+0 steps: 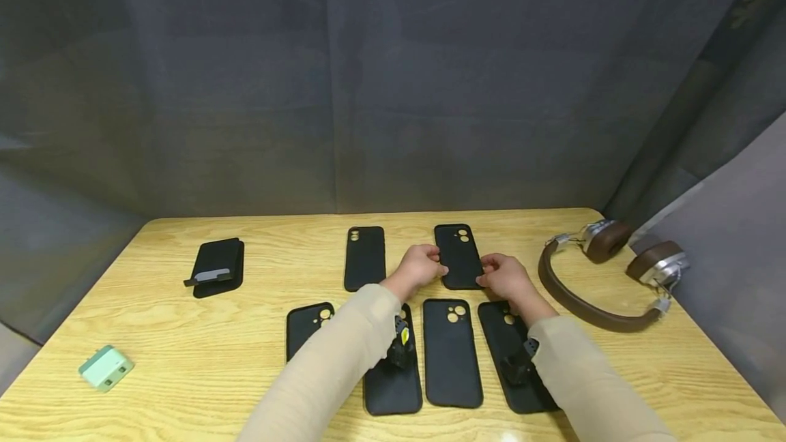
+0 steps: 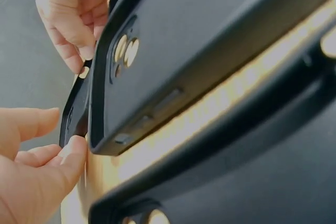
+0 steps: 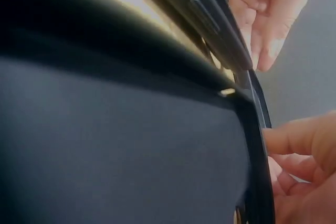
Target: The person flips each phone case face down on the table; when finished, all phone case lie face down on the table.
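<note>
Far-right phone case (image 1: pixel 458 256) lies flat on bench (image 1: pixel 184 333), back row, above front row of cases (image 1: pixel 452 353). We steady it by both long edges, nudging evenly so it sits square with neighbour case (image 1: pixel 365 258) (judgement). Left hand (image 1: pixel 420 266): fingertips pinch left edge, fingers curled. Right hand (image 1: pixel 505 275): fingertips pinch right edge. Forearms converge over front row, wrists low. Headphones (image 1: pixel 604 278) lie to right.

Pale wooden table (image 1: pixel 184 333) — dark grey cloth backdrop (image 1: pixel 245 87) behind it.
</note>
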Demonstrator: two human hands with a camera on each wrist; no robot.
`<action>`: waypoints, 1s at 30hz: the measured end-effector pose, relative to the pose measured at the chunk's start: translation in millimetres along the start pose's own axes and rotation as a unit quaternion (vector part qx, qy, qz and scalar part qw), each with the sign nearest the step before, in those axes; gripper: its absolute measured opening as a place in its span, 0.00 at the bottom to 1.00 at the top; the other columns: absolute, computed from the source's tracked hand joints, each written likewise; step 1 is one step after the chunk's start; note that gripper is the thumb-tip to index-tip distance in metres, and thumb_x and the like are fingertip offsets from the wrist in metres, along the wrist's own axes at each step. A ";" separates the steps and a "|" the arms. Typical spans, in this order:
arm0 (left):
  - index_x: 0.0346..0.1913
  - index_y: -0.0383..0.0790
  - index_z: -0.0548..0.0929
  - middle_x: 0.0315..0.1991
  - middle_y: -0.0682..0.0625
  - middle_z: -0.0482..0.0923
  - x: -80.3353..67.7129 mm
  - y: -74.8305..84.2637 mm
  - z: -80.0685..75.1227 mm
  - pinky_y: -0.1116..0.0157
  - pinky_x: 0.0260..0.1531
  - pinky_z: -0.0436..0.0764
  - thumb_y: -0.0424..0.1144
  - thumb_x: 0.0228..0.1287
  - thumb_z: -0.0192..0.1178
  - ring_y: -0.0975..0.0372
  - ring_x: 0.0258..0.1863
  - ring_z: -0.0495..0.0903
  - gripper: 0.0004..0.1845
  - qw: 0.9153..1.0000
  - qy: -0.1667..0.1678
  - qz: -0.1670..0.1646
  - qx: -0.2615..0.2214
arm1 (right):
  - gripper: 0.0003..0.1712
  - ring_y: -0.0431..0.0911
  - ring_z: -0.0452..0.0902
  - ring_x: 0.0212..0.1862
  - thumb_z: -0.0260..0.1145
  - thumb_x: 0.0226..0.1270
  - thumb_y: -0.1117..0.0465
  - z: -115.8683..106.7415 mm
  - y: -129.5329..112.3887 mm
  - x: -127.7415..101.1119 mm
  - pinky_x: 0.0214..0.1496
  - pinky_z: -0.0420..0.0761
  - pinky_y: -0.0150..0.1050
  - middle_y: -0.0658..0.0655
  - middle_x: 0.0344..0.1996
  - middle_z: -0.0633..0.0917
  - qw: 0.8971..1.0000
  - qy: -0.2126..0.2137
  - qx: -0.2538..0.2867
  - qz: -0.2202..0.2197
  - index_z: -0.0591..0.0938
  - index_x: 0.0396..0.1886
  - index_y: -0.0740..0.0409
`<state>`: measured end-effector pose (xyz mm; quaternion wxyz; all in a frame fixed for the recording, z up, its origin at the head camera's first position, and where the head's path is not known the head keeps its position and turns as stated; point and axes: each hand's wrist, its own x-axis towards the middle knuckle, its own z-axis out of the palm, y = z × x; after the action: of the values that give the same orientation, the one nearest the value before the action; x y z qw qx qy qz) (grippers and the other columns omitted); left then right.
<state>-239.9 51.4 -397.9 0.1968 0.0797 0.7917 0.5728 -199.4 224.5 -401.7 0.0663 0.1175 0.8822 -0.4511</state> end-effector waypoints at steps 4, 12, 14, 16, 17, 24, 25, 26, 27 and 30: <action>0.65 0.31 0.66 0.60 0.39 0.70 2.2 -1.7 -1.4 0.62 0.53 0.74 0.26 0.61 0.57 0.51 0.60 0.69 0.28 1.000 -0.002 -0.010 -0.024 | 0.26 0.57 0.69 0.51 0.53 0.63 0.70 1.4 -3.2 -0.3 0.48 0.73 0.45 0.71 0.57 0.70 1.000 0.001 -0.013 0.001 0.66 0.62 0.71; 0.62 0.30 0.69 0.57 0.39 0.73 3.9 -4.4 -2.8 0.64 0.48 0.78 0.24 0.59 0.56 0.53 0.56 0.74 0.26 0.998 0.001 -0.027 -0.054 | 0.25 0.53 0.69 0.44 0.51 0.60 0.71 0.3 -6.1 -3.5 0.38 0.71 0.38 0.69 0.56 0.72 1.000 0.009 -0.018 0.013 0.70 0.60 0.69; 0.63 0.31 0.69 0.58 0.38 0.72 3.1 -3.8 -2.9 0.64 0.47 0.78 0.24 0.60 0.56 0.53 0.55 0.74 0.26 0.998 0.002 -0.029 -0.059 | 0.26 0.53 0.70 0.44 0.52 0.59 0.71 -0.3 -6.6 -3.6 0.37 0.72 0.38 0.68 0.55 0.72 1.000 0.008 -0.014 0.023 0.71 0.59 0.68; 0.62 0.31 0.69 0.58 0.38 0.72 2.1 -3.5 -3.3 0.63 0.47 0.78 0.24 0.60 0.56 0.53 0.55 0.74 0.25 0.997 0.009 -0.031 -0.064 | 0.25 0.52 0.70 0.43 0.53 0.58 0.70 -0.3 -7.8 -3.8 0.35 0.72 0.37 0.67 0.54 0.73 1.000 0.006 -0.013 0.027 0.72 0.58 0.67; 0.62 0.31 0.69 0.58 0.38 0.72 1.4 -3.5 -3.7 0.63 0.48 0.78 0.24 0.60 0.56 0.53 0.56 0.74 0.25 0.997 0.013 -0.033 -0.071 | 0.25 0.52 0.70 0.42 0.53 0.57 0.71 0.0 -8.5 -3.7 0.35 0.71 0.37 0.67 0.53 0.74 1.000 0.005 -0.011 0.028 0.73 0.57 0.67; 0.63 0.32 0.69 0.60 0.38 0.69 -3.5 -3.8 -8.4 0.60 0.53 0.75 0.25 0.62 0.55 0.50 0.58 0.72 0.25 0.994 0.034 -0.032 -0.095 | 0.24 0.52 0.70 0.41 0.55 0.53 0.72 1.8 -16.0 -5.0 0.35 0.71 0.35 0.68 0.49 0.75 1.000 -0.005 -0.002 0.007 0.74 0.53 0.71; 0.63 0.32 0.69 0.60 0.38 0.69 -3.9 -4.0 -9.1 0.60 0.53 0.75 0.25 0.62 0.55 0.50 0.58 0.72 0.25 0.994 0.036 -0.029 -0.096 | 0.24 0.52 0.70 0.40 0.55 0.53 0.73 1.9 -17.0 -5.3 0.34 0.71 0.35 0.68 0.49 0.76 1.000 -0.006 0.000 0.004 0.74 0.53 0.72; 0.63 0.32 0.69 0.60 0.37 0.69 -4.2 -4.4 -9.7 0.60 0.53 0.75 0.25 0.62 0.55 0.50 0.58 0.71 0.25 0.994 0.038 -0.026 -0.099 | 0.24 0.51 0.71 0.39 0.54 0.53 0.73 2.1 -17.8 -5.4 0.33 0.71 0.34 0.68 0.48 0.76 1.000 -0.007 0.004 0.002 0.74 0.53 0.73; 0.63 0.32 0.69 0.60 0.37 0.69 -4.3 -5.0 -10.3 0.60 0.53 0.75 0.25 0.62 0.55 0.50 0.58 0.72 0.24 0.994 0.040 -0.022 -0.103 | 0.24 0.50 0.71 0.38 0.54 0.53 0.73 2.2 -18.5 -5.4 0.32 0.71 0.34 0.68 0.48 0.76 1.000 -0.009 0.007 0.000 0.74 0.53 0.73; 0.63 0.31 0.69 0.59 0.35 0.69 -3.4 -8.3 -12.1 0.59 0.53 0.75 0.26 0.62 0.55 0.49 0.58 0.71 0.25 0.992 0.043 -0.006 -0.117 | 0.24 0.48 0.72 0.35 0.53 0.52 0.73 2.9 -20.4 -5.5 0.31 0.71 0.34 0.69 0.46 0.76 1.000 -0.011 0.019 -0.008 0.74 0.52 0.75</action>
<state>-240.9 36.9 -401.7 0.1737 0.0264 0.7273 0.6634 -199.4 209.8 -386.2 0.0706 0.1068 0.8736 -0.4695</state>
